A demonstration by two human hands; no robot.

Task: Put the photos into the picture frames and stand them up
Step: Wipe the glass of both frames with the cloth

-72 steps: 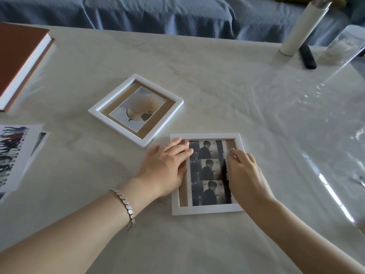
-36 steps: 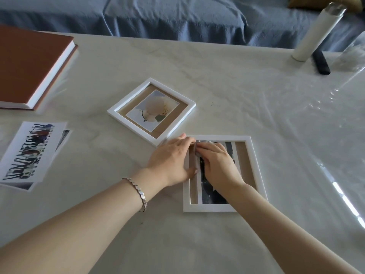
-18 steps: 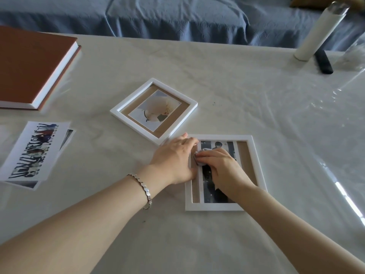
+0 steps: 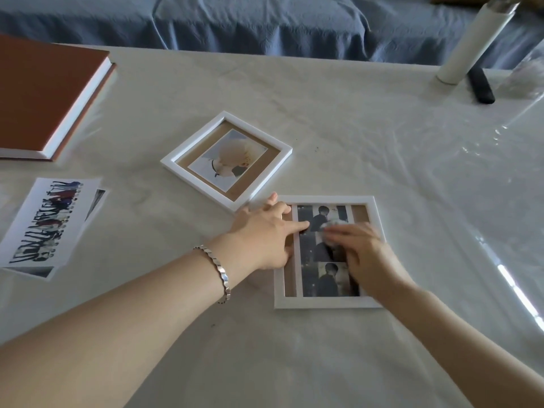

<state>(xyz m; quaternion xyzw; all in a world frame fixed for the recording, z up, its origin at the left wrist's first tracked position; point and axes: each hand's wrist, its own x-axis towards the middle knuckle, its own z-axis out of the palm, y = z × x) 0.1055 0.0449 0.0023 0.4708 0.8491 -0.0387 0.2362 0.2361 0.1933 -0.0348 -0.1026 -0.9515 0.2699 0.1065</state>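
The pale tabletop point(image 4: 323, 363) carries a square frame point(image 4: 226, 159); nearer lies a second frame point(image 4: 326, 303), left of it loose photos point(image 4: 44, 219) and a book point(image 4: 44, 92), far right a white bottle point(image 4: 468, 45).

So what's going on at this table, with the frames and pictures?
A person is fitting a strip of three dark portrait photos into a white rectangular picture frame lying flat on the pale table. The left hand presses on the strip's left edge while the right hand rests on the strip; it is blurred. A second white square frame with a pale flower photo also lies flat. Loose prints wait at the left. Neither frame is standing yet.
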